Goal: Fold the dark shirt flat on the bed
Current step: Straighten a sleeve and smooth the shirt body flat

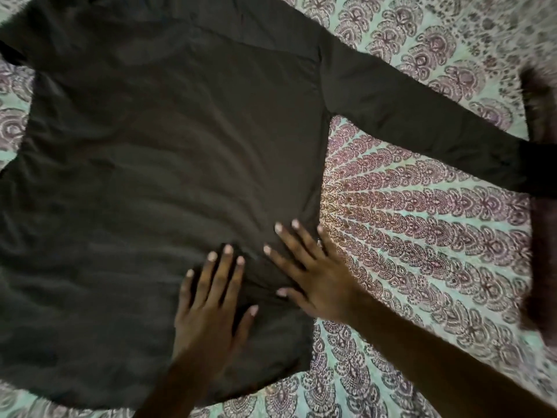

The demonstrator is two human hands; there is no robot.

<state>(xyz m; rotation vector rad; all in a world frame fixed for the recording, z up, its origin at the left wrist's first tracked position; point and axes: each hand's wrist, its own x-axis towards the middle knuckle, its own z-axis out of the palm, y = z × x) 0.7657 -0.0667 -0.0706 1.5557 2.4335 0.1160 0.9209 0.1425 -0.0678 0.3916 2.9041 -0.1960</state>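
Note:
The dark long-sleeved shirt lies spread out flat on the bed and fills most of the view. One sleeve stretches out to the right across the bedspread. My left hand presses flat on the lower right part of the shirt body, fingers straight and spread. Just to its right, my right hand lies flat too, near the shirt's right side edge, fingers spread on the cloth. Small wrinkles gather between the two hands.
The bed is covered by a mint and purple patterned bedspread. A dark furry object lies at the right edge, by the sleeve's cuff.

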